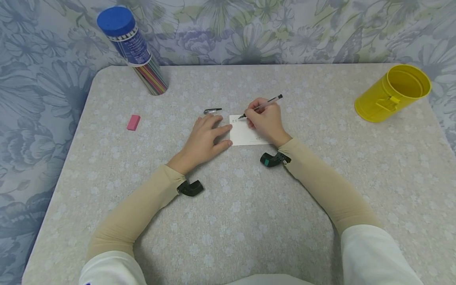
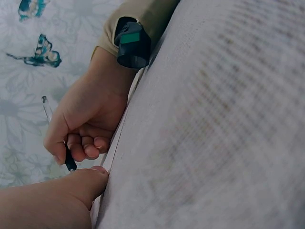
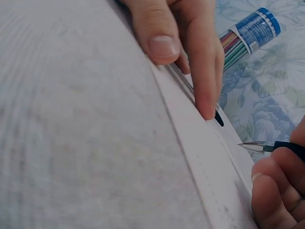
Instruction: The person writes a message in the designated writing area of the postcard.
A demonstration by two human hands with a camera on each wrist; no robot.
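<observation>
A small white sheet of paper [image 1: 245, 135] lies on the table, with a few small handwritten marks near its upper left corner. My right hand [image 1: 265, 120] pinches a clear-barrelled pen [image 1: 272, 101] with a black grip, its tip just over the writing; in the right wrist view the pen's metal tip [image 3: 257, 147] appears slightly above the paper. My left hand [image 1: 206, 138] lies palm down with fingers spread, the index finger and thumb touching the sheet's left edge. Just beyond its fingertips lies a black-and-clear pen cap [image 1: 212, 111]. The right hand covers the sheet's right part.
A pink eraser [image 1: 133, 122] lies at the left. Farther back stands a clear tube of coloured pencils [image 1: 151, 75] with a blue lid [image 1: 116, 21]. At the back right is an open yellow cylindrical container [image 1: 374, 99]. Floral wallpaper rises behind the table [image 1: 228, 221].
</observation>
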